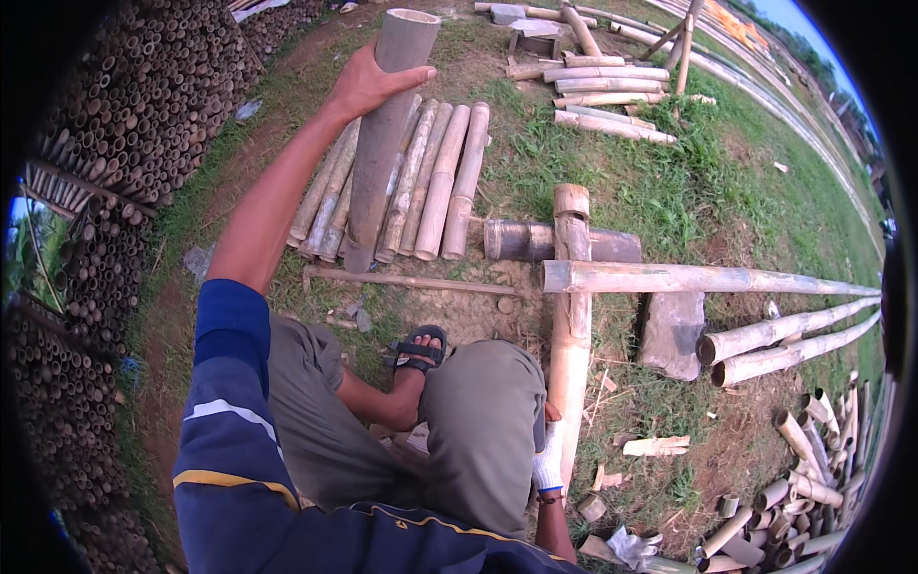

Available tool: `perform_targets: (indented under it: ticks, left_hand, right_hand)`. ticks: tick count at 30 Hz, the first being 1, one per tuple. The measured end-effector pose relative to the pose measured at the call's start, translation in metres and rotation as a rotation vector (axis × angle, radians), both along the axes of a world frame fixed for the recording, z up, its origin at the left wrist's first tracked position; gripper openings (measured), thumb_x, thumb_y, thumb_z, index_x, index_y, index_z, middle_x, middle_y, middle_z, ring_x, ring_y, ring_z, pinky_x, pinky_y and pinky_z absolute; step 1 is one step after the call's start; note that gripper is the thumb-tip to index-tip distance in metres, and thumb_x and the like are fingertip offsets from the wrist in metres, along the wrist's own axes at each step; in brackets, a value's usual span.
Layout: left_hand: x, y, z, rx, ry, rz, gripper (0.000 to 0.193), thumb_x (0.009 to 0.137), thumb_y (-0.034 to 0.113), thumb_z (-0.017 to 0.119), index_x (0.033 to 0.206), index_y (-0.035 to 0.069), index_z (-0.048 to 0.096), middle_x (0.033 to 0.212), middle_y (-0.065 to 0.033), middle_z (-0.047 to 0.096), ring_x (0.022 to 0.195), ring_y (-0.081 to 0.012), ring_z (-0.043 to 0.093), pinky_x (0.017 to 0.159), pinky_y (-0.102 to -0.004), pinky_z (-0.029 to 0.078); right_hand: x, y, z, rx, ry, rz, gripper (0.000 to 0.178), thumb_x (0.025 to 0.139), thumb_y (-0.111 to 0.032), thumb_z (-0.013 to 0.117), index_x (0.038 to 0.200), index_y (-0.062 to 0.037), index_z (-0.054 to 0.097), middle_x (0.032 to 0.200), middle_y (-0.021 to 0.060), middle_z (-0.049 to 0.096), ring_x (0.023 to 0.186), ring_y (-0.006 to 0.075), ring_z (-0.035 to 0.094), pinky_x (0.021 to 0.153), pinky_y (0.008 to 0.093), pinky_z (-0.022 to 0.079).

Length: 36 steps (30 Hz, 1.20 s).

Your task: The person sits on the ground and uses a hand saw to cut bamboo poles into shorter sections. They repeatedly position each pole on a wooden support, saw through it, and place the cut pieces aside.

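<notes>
Out ahead on the left, my bare left hand (368,84) is wrapped round the upper part of a thick grey bamboo piece (369,191). The piece slants upright, its hollow cut end on top. Behind it several cut bamboo lengths (445,182) lie side by side on the ground. My right hand (548,459), in a white knit glove, is low beside my right knee, next to a pale bamboo post (571,354). The knee hides most of its fingers, so its grip is unclear. A long bamboo pole (698,278) crosses the post.
A dark bamboo section (518,240) lies behind the post, and a stone block (671,335) sits right of it. Two bamboo poles (794,335) extend rightward. Short offcuts (784,517) are heaped at lower right. Stacked bamboo (153,86) fills the left side.
</notes>
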State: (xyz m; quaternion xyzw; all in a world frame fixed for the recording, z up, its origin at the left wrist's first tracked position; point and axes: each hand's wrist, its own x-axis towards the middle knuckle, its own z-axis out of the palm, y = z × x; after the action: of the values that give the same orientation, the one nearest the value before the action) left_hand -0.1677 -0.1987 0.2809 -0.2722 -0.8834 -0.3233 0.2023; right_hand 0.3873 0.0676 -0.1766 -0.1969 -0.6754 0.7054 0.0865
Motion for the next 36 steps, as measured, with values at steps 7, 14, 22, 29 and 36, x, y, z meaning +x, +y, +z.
perform_targets:
  ticks: [7,14,22,29,36]
  left_hand:
    - [0.035,-0.007,0.061,0.332,0.360,0.003,0.100,0.076,0.069,0.092,0.141,-0.001,0.065,0.129,-0.0219,0.076,0.120,-0.0328,0.075,0.102,-0.0461,0.062]
    - [0.034,-0.061,-0.101,0.276,0.220,0.105,0.085,0.077,0.050,0.101,0.135,0.001,0.064,0.136,-0.0178,0.070,0.124,-0.0312,0.071,0.107,-0.0448,0.057]
    - [0.145,-0.064,-0.213,0.690,0.078,0.303,0.087,0.084,0.020,0.099,0.152,-0.002,0.049,0.146,-0.0157,0.062,0.133,-0.0243,0.062,0.113,-0.0406,0.052]
    - [0.179,-0.108,-0.247,1.228,0.000,0.416,0.110,0.090,0.019,0.096,0.168,0.003,0.020,0.158,-0.0197,0.046,0.143,-0.0300,0.053,0.115,-0.0408,0.053]
    - [0.219,-0.156,-0.271,1.514,-0.376,0.607,0.092,0.105,0.059,0.070,0.167,0.013,0.020,0.154,-0.0204,0.052,0.116,-0.0344,0.076,0.095,-0.0408,0.065]
  right_hand:
    - [0.003,-0.005,0.001,-0.034,-0.071,0.007,0.074,0.090,-0.004,0.073,0.157,-0.0050,0.043,0.127,0.0090,0.057,0.108,0.0188,0.061,0.098,0.0349,0.051]
    - [-0.009,-0.015,0.044,-0.127,-0.151,0.012,0.072,0.097,-0.017,0.077,0.160,-0.0050,0.043,0.134,0.0084,0.058,0.116,0.0180,0.060,0.104,0.0352,0.051]
    - [-0.011,-0.003,0.068,-0.160,-0.185,-0.039,0.068,0.098,-0.014,0.075,0.157,-0.0047,0.044,0.131,0.0086,0.060,0.114,0.0179,0.061,0.102,0.0349,0.051]
    - [-0.014,0.004,0.075,-0.181,-0.192,0.004,0.064,0.098,-0.012,0.073,0.155,-0.0045,0.045,0.127,0.0087,0.061,0.112,0.0177,0.062,0.100,0.0346,0.052]
    - [-0.016,0.008,0.083,-0.186,-0.191,0.005,0.060,0.099,-0.009,0.072,0.153,-0.0042,0.045,0.124,0.0088,0.062,0.111,0.0176,0.063,0.099,0.0343,0.053]
